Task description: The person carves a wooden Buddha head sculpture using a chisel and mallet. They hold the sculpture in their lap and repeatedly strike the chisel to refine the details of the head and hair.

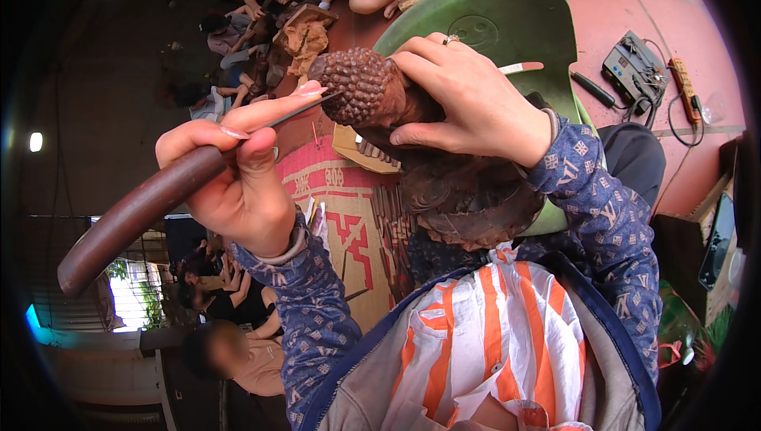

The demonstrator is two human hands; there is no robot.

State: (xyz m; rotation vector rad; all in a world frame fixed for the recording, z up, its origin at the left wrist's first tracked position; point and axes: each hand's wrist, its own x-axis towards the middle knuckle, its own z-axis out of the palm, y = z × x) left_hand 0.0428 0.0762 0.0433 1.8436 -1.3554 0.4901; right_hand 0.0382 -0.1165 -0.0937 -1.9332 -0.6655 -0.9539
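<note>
A dark brown carved wooden Buddha statue [476,201] lies tilted in front of me, against a green plastic chair [515,22]. Knobby curls cover its head, which points to the upper left. My right hand [476,102], wearing a ring, is wrapped over the head and neck and grips them. My left hand [246,169] is closed around a carving knife [143,221] with a long, curved reddish-brown handle. Its thin metal blade reaches the curls, the tip at or very near them; exact contact cannot be made out. The left index finger stretches along the blade.
Several carving tools [388,225] lie in a row on a patterned mat [317,181], beside a cardboard box [357,149]. To the right are a grey control box [634,70] with cables, a black handpiece [593,90] and an orange power strip [686,90]. Other people sit at the left and top.
</note>
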